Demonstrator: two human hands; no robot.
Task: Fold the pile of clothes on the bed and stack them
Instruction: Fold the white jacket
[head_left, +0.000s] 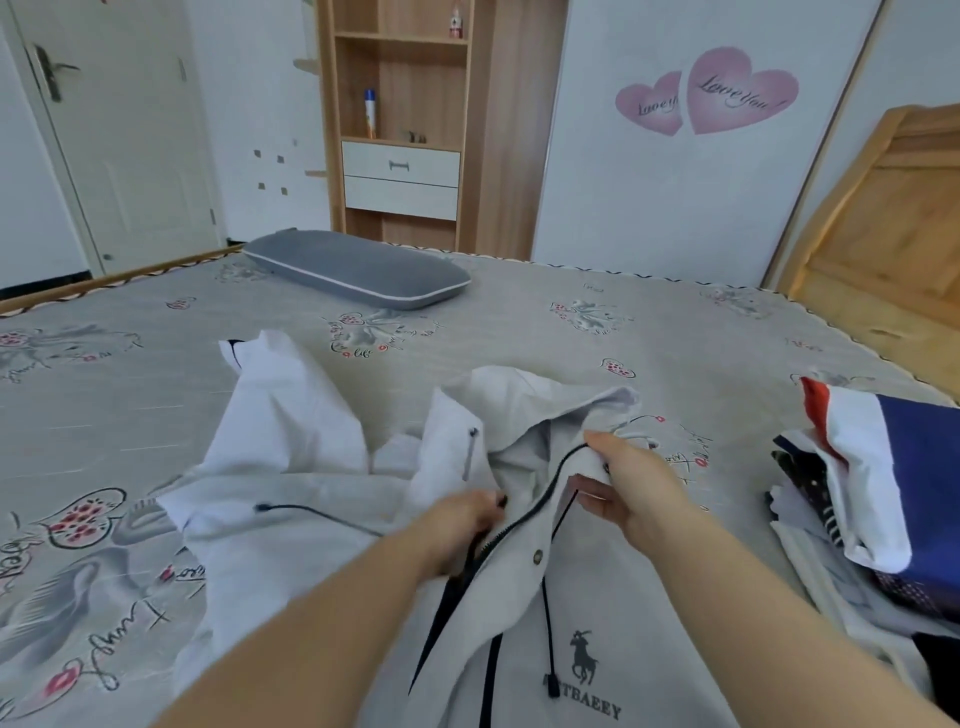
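Wide bed (519, 322) under a grey printed sheet, grey pillow (358, 267) at the far side. Spread near the front edge, white zip jacket (291, 530); heaped at the right edge, pile of clothes (872, 499). Gripping the collar by the zip, right hand (631, 486); pinching the zip's other edge, left hand (457, 525).

The jacket (322, 519) lay on the bed (571, 353), the clothes pile (862, 499) to its right, the pillow (358, 267) behind.
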